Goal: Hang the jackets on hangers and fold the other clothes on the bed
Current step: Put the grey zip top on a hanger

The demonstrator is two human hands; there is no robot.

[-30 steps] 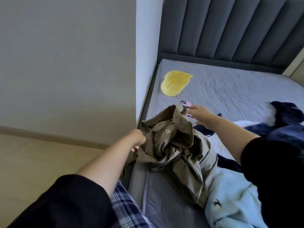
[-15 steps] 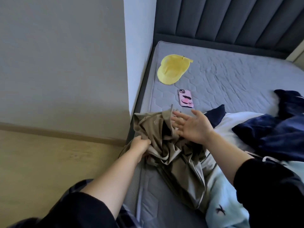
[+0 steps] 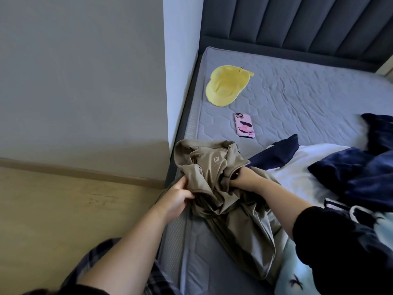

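Observation:
A crumpled olive-brown jacket (image 3: 231,201) with a small white logo lies on the near left edge of the bed (image 3: 297,99). My left hand (image 3: 176,199) pinches a fold of it at its left side. My right hand (image 3: 244,179) is pushed into the bunched fabric, fingers curled round it and partly hidden. To the right lie a white garment (image 3: 297,165), dark navy clothes (image 3: 365,167) and a light blue printed piece (image 3: 295,273).
A yellow cap (image 3: 225,85) and a pink-cased phone (image 3: 244,125) lie on the grey mattress beyond the jacket. A wall corner (image 3: 182,81) stands tight against the bed's left edge, with wooden floor (image 3: 63,209) to its left. The padded headboard (image 3: 297,24) runs along the back.
My right hand, open above the jacket half a second ago, has dropped into the fabric and gripped it. My left hand has shifted its hold on the jacket's left side.

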